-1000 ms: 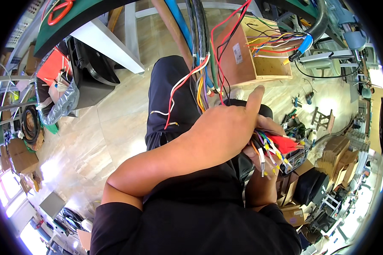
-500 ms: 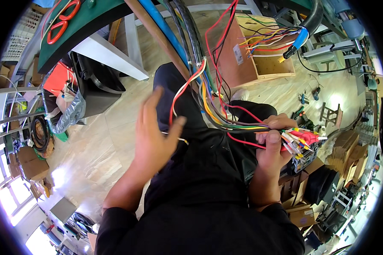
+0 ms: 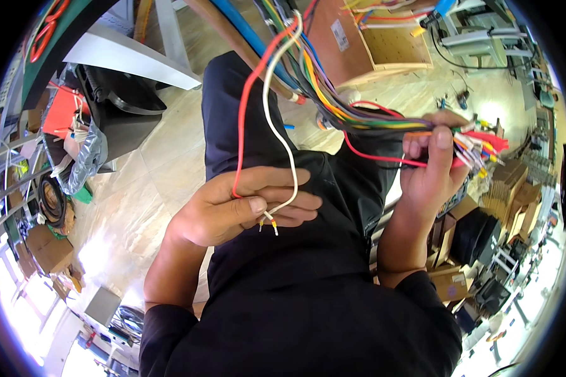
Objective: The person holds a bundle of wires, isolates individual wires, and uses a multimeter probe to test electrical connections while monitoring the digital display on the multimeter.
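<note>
My left hand point(image 3: 214, 210) is closed on a red wire point(image 3: 243, 116) and a white wire point(image 3: 275, 131), pinching them between thumb and fingers. Their yellow- and red-collared tips point(image 3: 272, 222) cross just below the thumb. Both wires loop down from the end of a dark cable sheath at the top. My right hand point(image 3: 435, 160) grips a bundle of multicoloured wires point(image 3: 365, 120), which stretches across from the same area. Beyond that fist, the bundle's ends point(image 3: 486, 151) fan out with white sleeves and coloured tips. A red wire sags below the bundle.
A blue tube point(image 3: 248, 34) and a brown pole run down from the top beside my knee. An open wooden box point(image 3: 349, 47) stands ahead on the tiled floor. A lined waste bin point(image 3: 82, 163) is at left, near a white table leg point(image 3: 132, 60). Cardboard boxes point(image 3: 509, 195) lie right.
My left hand has moved down and right, from open beside the red and white wires to closed on them. My right hand has shifted up and right, still holding the bundle. The view has tilted.
</note>
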{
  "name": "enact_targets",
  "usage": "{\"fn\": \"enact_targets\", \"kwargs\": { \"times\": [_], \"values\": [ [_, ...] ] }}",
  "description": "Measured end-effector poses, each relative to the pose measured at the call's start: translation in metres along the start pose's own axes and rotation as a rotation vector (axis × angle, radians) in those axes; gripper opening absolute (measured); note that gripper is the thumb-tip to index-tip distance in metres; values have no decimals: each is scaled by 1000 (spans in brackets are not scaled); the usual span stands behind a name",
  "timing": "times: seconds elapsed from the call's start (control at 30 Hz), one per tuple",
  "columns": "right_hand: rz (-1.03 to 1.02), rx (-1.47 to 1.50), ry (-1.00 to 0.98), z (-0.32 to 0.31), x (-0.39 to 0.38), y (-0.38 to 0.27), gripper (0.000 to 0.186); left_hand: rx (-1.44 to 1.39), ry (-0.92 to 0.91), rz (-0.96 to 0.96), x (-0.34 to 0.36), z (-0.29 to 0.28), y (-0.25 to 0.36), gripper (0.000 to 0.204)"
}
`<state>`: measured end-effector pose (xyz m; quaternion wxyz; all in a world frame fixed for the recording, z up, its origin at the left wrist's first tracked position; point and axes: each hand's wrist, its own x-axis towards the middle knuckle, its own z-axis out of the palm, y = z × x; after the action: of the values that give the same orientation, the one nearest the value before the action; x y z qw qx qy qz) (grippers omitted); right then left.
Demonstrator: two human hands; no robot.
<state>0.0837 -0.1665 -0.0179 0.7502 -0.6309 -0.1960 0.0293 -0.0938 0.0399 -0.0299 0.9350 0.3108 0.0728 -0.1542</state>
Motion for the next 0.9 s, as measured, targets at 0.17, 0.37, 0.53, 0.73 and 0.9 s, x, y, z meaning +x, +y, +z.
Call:
{"fn": "enact_targets", "kwargs": {
  "times": [0.17, 0.37, 0.53, 0.73, 0.9],
  "values": [
    [48, 29, 57, 2, 1, -1, 19, -83, -172, 147, 28, 25, 11, 63],
    [75, 2, 61, -5, -2, -3, 18, 48, -150, 175, 46, 47, 25, 62],
    [98, -63, 60, -5, -3, -6, 17, 71, -116, 191, 50, 50, 26, 59],
    [110, -34, 36, -8, -2, -2, 17, 128, -18, 196, 49, 58, 32, 53],
    [123, -20, 50, -7, -4, -1, 18, 129, 103, 233, 49, 63, 30, 44]
  ]
}}
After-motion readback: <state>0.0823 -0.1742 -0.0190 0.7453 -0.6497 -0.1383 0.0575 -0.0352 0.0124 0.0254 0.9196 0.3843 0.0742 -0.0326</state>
